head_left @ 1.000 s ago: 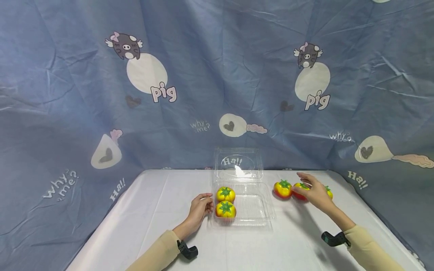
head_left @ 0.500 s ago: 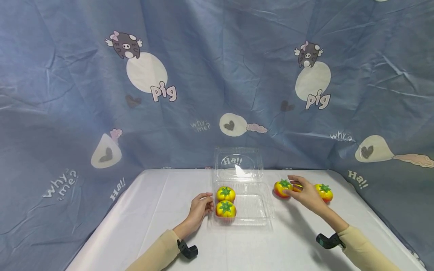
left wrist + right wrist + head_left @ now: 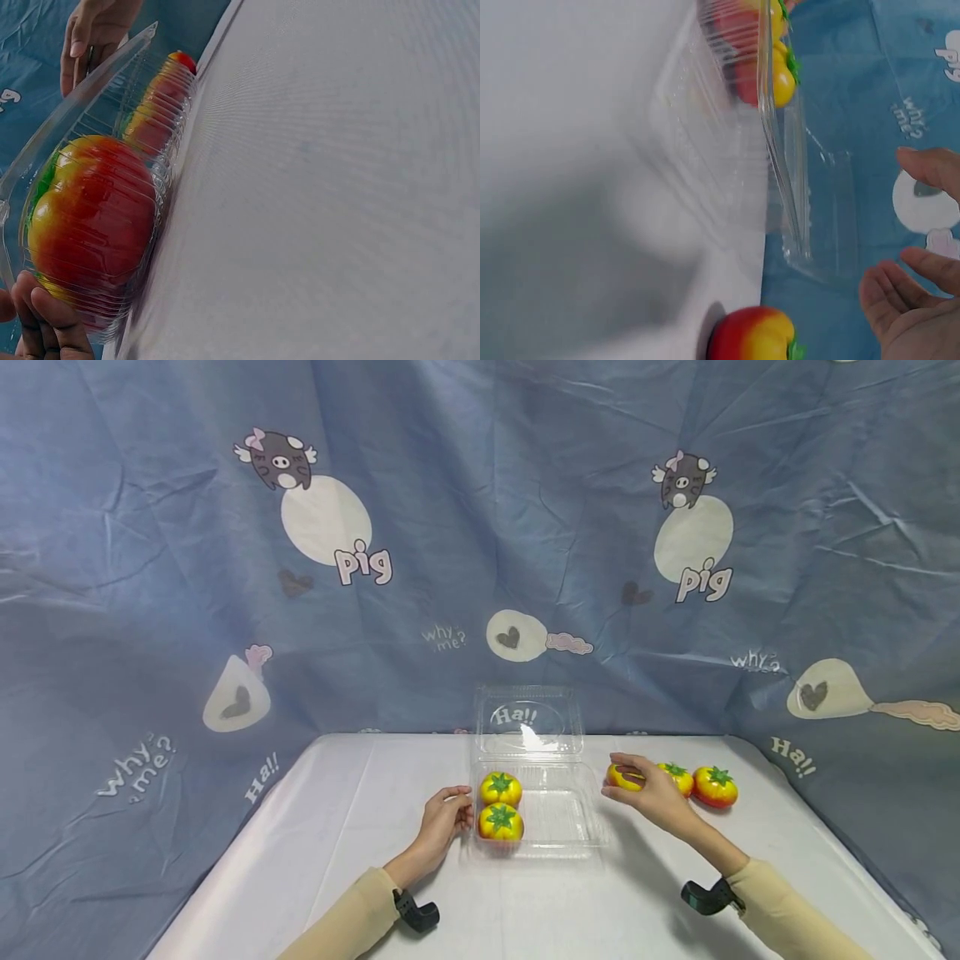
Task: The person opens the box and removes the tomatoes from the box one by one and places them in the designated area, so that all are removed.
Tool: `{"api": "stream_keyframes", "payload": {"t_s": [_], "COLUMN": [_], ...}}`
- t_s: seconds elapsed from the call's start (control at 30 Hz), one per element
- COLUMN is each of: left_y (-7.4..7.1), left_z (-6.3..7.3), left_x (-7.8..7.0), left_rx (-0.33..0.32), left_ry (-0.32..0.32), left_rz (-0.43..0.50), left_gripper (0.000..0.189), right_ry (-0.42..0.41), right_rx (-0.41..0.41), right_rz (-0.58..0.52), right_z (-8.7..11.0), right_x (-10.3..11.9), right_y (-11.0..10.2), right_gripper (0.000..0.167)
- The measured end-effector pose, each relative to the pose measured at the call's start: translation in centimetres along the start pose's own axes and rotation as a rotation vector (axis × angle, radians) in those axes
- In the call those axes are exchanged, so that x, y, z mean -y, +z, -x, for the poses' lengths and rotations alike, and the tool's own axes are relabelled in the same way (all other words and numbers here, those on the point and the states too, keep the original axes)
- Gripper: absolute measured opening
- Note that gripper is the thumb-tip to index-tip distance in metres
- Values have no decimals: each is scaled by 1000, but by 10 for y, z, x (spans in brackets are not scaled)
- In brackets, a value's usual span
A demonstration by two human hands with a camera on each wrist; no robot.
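Observation:
A clear plastic clamshell box (image 3: 557, 818) stands with its lid up. Two red-and-yellow tomatoes (image 3: 500, 822) with green leafy tops sit in its left half. My left hand (image 3: 437, 828) holds the box's left edge; in the left wrist view its curled fingers (image 3: 60, 319) lie against the box's near corner. To the right of the box, three more tomatoes (image 3: 716, 787) lie in a row on the table. My right hand (image 3: 651, 797) is over the leftmost of them, partly covering it. In the right wrist view this hand (image 3: 922, 300) is spread, apart from a tomato (image 3: 750, 337) below.
The raised lid (image 3: 528, 722) leans back towards the patterned blue cloth (image 3: 420, 568) hanging behind. A white-covered table (image 3: 360, 810) lies under everything. A black strap device (image 3: 712, 897) sits on the right wrist, another (image 3: 416, 912) on the left.
My right hand has moved left along the row of tomatoes, from the middle one to the leftmost, uncovering the other two. The left hand, the box and the tomatoes have stayed still.

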State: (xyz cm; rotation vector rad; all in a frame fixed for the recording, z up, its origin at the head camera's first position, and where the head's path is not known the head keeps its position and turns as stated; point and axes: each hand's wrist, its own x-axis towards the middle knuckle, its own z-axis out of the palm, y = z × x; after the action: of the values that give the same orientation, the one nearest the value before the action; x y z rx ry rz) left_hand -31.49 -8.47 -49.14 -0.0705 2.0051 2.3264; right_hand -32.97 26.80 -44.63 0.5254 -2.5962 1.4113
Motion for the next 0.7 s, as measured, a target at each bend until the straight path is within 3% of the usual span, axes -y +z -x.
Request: {"api": "stream_keyframes", "payload": {"t_s": [0.27,0.7], "left_y": [0,0], "left_z": [-1,0], "left_x": [-1,0], "left_rx": [-5,-4], "left_ry": [-3,2], "left_rz": [-14,-15], "left_gripper": [40,38], "right_ry": [-5,-50], "right_rx": [17,49], "right_rz": [-6,-32], "right_z": [-2,-5], "right_x": [11,18], "right_y": [17,45], "right_gripper": [58,59]}}
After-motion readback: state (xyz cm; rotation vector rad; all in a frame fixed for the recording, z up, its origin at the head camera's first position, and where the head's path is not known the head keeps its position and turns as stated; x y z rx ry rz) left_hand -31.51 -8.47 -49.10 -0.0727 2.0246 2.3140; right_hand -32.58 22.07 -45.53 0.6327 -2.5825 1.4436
